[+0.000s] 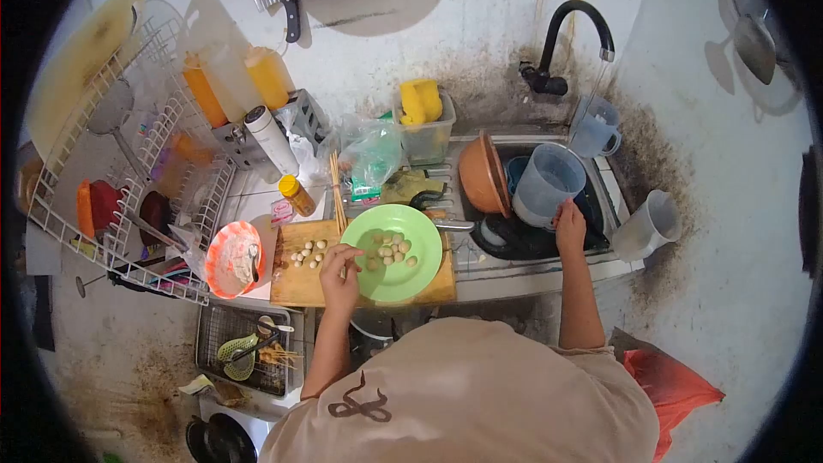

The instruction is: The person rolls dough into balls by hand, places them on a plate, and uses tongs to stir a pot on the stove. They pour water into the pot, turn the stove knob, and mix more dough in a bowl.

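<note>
A green plate (399, 287) holding several small pale balls (393, 249) rests on a wooden cutting board (296, 291). My left hand (341, 279) is over the plate's left rim, fingers curled together; whatever lies between the fingertips, if anything, is hidden. More dough-like balls (309, 253) sit on the board just left of that hand. In the sink, my right hand (568, 227) grips the near side of a clear plastic jug (549, 184), apparently by its handle. Behind it, a thin stream from the black faucet (583, 9) runs down to a second clear jug (597, 129).
A brown clay-coloured bowl (483, 176) leans in the sink left of the jug. Another jug (649, 225) stands on the right edge. An orange-and-white bowl (234, 260) with a spoon is left of the board. Wooden skewers (337, 193) and a knife (454, 225) lie behind the plate.
</note>
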### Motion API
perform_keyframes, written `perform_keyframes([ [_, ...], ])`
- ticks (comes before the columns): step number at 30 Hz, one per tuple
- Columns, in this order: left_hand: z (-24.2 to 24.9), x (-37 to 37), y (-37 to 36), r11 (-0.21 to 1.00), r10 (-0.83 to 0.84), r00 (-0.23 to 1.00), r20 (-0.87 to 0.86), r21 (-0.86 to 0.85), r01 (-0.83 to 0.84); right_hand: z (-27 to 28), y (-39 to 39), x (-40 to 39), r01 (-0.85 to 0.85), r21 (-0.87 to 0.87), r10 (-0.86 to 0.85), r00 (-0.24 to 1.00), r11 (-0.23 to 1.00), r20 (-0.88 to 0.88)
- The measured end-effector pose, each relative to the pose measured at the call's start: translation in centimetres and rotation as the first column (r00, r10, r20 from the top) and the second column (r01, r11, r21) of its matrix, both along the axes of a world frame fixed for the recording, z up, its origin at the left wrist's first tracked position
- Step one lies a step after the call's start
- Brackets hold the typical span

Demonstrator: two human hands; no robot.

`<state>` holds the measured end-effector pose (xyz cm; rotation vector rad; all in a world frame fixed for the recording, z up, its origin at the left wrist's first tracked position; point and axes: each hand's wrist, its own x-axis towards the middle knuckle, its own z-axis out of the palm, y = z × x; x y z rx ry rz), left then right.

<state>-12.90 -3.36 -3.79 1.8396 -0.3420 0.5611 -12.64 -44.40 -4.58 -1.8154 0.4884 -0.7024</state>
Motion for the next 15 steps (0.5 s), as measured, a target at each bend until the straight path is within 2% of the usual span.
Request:
perform_keyframes([
  [1,-0.2,0.0,0.1,1.000,0.002,1.000,-0.001,0.008,-0.002,0.6,0.4,-0.3,0.013,-0.061,-0.015,1.000,0.998,-0.028],
  [4,0.1,-0.2,0.2,1.000,-0.012,1.000,-0.015,-0.005,0.012,-0.7,-0.9,0.2,-0.092,-0.006,0.092,0.996,0.996,-0.010],
  [7,0.3,-0.4,0.4,1.000,-0.021,1.000,-0.022,0.001,0.021,-1.9,-1.7,0.6,-0.124,0.177,0.118,0.992,0.976,0.045],
  [10,-0.3,-0.2,0.9,0.999,-0.010,1.000,0.005,0.053,0.009,1.0,0.2,-0.4,-0.078,0.508,0.109,0.994,0.858,-0.032],
  [13,0.1,-0.5,0.7,0.999,-0.016,0.999,-0.033,0.050,0.018,1.3,0.9,-0.8,-0.177,0.652,0.142,0.984,0.737,0.107],
  [15,0.5,-0.8,0.5,0.999,-0.039,0.996,-0.078,0.026,0.041,0.6,0.7,-0.6,-0.240,0.664,0.160,0.971,0.708,0.180],
])
